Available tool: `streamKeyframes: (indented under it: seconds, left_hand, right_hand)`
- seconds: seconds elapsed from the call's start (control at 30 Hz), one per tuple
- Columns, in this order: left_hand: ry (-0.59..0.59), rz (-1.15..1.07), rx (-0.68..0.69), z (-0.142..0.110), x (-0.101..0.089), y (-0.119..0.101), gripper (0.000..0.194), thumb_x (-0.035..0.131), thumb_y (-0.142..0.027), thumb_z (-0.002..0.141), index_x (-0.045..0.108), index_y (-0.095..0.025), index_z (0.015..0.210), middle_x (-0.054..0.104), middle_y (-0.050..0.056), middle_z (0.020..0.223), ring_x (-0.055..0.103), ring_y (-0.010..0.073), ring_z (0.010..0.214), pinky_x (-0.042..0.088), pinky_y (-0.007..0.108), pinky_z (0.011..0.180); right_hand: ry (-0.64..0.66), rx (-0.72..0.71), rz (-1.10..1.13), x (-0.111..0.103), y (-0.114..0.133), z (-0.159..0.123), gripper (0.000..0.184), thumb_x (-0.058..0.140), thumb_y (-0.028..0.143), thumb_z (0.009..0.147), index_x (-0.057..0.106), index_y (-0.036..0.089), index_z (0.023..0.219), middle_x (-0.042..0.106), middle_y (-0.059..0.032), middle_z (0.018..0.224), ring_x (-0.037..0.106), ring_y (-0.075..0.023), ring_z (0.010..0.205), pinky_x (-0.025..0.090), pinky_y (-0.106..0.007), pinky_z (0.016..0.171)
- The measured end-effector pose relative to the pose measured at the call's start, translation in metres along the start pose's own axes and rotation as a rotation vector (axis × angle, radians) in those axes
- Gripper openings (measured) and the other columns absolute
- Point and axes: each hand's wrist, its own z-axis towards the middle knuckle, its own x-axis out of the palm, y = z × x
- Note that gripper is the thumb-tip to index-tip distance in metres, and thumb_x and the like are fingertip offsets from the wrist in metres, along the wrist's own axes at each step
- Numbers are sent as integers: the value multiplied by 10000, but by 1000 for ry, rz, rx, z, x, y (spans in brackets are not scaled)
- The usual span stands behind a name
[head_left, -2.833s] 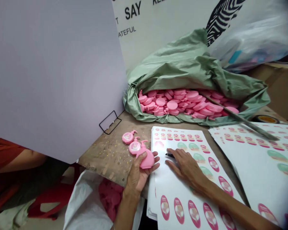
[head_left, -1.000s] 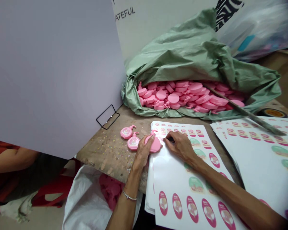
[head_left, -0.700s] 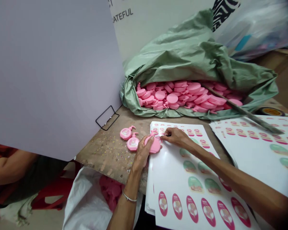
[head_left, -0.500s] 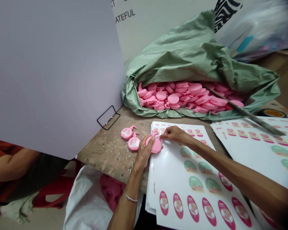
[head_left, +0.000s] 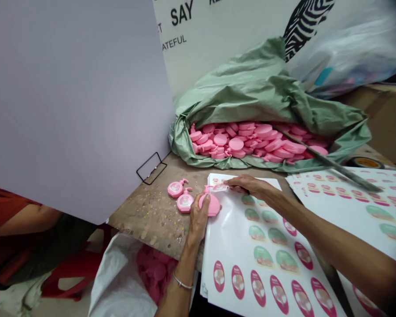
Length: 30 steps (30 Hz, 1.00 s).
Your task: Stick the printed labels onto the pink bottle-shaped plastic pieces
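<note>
My left hand (head_left: 197,221) is shut around a pink flat pump-bottle shape (head_left: 211,205) at the near left corner of a label sheet stack (head_left: 237,273). My right hand (head_left: 247,185) pinches a small peeled oval label (head_left: 221,187) between its fingertips, just above the bottle's neck. Two more pink bottle shapes (head_left: 175,189) (head_left: 185,203) with labels on them lie on the wooden table (head_left: 145,224) beside my left hand. The sheet carries rows of oval pink and green labels.
A green sack (head_left: 251,105) holds a heap of pink bottle shapes (head_left: 237,143), with a long metal bar (head_left: 330,163) across it. A second label stack (head_left: 350,207) lies right. A pale board (head_left: 69,101) stands left. A co-worker's arm (head_left: 20,220) shows at lower left.
My right hand has moved from mid-sheet to the sheet's top edge and now pinches a peeled label. My left hand has brought the pink bottle up to the sheet's corner.
</note>
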Motion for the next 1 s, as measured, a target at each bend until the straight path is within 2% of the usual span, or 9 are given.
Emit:
streamKeyframes:
  seconds: [0.1,0.17,0.23,0.37,0.47,0.67,0.8,1.0]
  left_hand:
    - [-31,3,15,-3,1,-4,424,692,-522,740,663,-159,956,630,55,872,623,190,819,550,270,684]
    - [-57,3,29,-7,2,-12,428,693,-526,740,662,-167,970,620,52,905,616,171,801,546,248,664]
    - [-56,-56,20,-14,2,-25,448,671,-541,759,647,-183,1026,609,54,976,623,156,794,554,247,663]
    - [48,-299,-161,-32,7,-50,581,605,-622,779,607,-171,1146,632,104,1045,671,186,761,591,331,670]
    - [129,-360,-294,-43,14,-57,629,523,-655,819,601,-137,1167,676,138,1010,695,235,764,601,391,665]
    - [142,-352,-321,-55,23,-52,591,459,-634,871,620,-129,1131,702,139,1024,700,258,859,602,409,722]
    - [163,-332,-285,-57,24,-51,606,452,-638,872,626,-112,1119,687,149,1083,688,259,908,609,396,725]
    - [148,-308,-289,-58,26,-53,608,450,-628,880,633,-111,1143,681,145,1113,679,266,943,619,393,716]
  right_hand:
    - [36,-27,114,-8,4,-7,468,661,626,636,450,213,572,375,47,508,320,-94,473,282,-268,451]
    - [2,-80,183,-9,6,-19,446,637,624,685,474,212,636,374,53,543,335,-94,506,307,-258,481]
    - [-55,-140,230,-5,10,-39,400,635,601,730,551,210,736,455,37,612,396,-97,565,346,-249,537]
    - [-132,-207,161,15,21,-85,420,679,556,748,691,252,1038,682,-28,933,584,-177,854,442,-282,728]
    - [-126,-270,102,29,24,-106,394,675,555,757,738,259,1009,723,-35,1015,620,-239,990,462,-325,845]
    - [-150,-270,-47,40,12,-116,418,639,569,782,748,231,1001,737,-42,924,635,-213,800,477,-321,709]
    - [-159,-294,-76,40,10,-117,405,632,560,793,748,226,989,733,-44,937,623,-197,781,468,-308,691]
    - [-165,-296,-98,40,9,-116,390,636,563,787,750,242,978,719,-18,838,581,-156,691,442,-277,631]
